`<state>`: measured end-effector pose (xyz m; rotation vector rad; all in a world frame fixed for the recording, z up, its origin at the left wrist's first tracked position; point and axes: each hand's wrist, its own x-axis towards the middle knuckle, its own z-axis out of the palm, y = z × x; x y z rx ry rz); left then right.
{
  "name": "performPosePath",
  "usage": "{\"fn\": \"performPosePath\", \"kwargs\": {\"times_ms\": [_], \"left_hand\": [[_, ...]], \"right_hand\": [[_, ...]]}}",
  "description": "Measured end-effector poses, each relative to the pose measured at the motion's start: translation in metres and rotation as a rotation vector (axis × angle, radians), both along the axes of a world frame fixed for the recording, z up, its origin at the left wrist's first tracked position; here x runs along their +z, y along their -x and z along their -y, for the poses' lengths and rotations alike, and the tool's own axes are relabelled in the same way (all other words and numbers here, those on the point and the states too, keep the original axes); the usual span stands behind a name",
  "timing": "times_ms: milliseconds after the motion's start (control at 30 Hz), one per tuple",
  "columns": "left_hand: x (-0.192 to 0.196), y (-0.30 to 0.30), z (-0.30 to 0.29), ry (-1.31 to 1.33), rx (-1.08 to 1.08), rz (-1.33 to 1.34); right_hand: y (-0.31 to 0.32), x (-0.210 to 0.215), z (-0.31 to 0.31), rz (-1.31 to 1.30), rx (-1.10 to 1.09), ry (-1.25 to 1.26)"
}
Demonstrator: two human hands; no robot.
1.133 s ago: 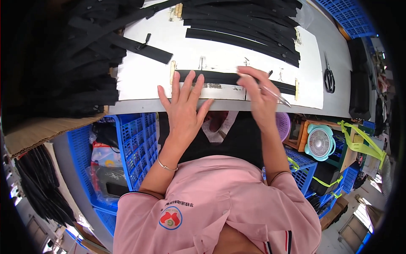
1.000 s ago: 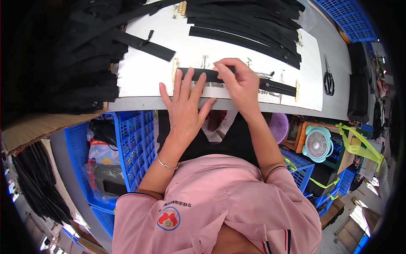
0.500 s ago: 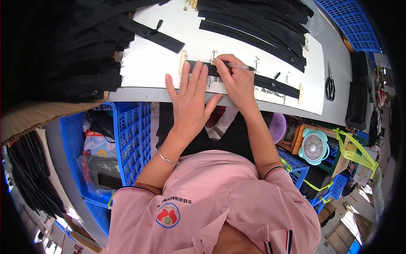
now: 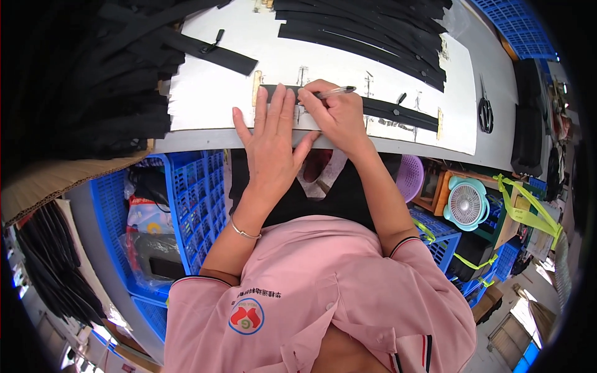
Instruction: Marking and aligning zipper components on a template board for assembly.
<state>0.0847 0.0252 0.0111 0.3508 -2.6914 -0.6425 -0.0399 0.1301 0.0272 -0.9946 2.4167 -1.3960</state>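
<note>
A black zipper strip (image 4: 401, 114) with a small pull lies across the white marked board (image 4: 211, 99) near the table's front edge. My left hand (image 4: 272, 146) rests flat on the strip's left end, fingers spread and pressing down. Closed around a pen (image 4: 339, 91), my right hand (image 4: 339, 121) sits just right of the left fingertips, its side over the strip. The pen leans to the right; its writing tip is hidden by my fingers, around the strip. Dark marks are drawn on the board above and below the strip.
More black zipper strips (image 4: 360, 46) lie behind, with a loose one (image 4: 217, 55) at the left beside a large dark pile (image 4: 124, 81). Black-handled scissors (image 4: 485, 115) lie at the right. Below the table stand a blue basket (image 4: 193, 199) and a small fan (image 4: 466, 204).
The pen's rear end has swung upward in my right hand. The whole view has shifted a little; both hands stay at nearly the same place on the strip.
</note>
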Motion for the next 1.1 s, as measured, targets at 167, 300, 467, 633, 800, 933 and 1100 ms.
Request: {"fn": "performPosePath", "kwargs": {"times_ms": [167,300,467,633,800,933,1100], "left_hand": [[-0.001,0.001,0.0,0.014,-0.017,0.014],[-0.002,-0.001,0.0,0.015,-0.005,0.037],[-0.003,0.0,0.0,0.052,-0.011,0.035],[-0.001,0.0,0.0,0.062,-0.013,0.041],[-0.002,-0.001,-0.001,0.052,-0.012,0.05],[0.002,0.0,-0.001,0.013,-0.021,0.054],[0.013,0.021,-0.022,-0.11,-0.161,-0.133]], "right_hand": [[0.003,-0.004,-0.005,-0.101,0.037,0.027],[0.005,0.007,-0.028,0.143,-0.026,0.286],[0.024,0.011,-0.073,-0.048,-0.379,0.162],[0.035,-0.006,-0.081,-0.096,-0.337,0.168],[0.035,-0.013,-0.081,-0.14,-0.342,0.107],[0.035,-0.012,-0.08,-0.187,-0.334,0.048],[0.035,-0.009,-0.079,-0.203,-0.33,0.025]]}}
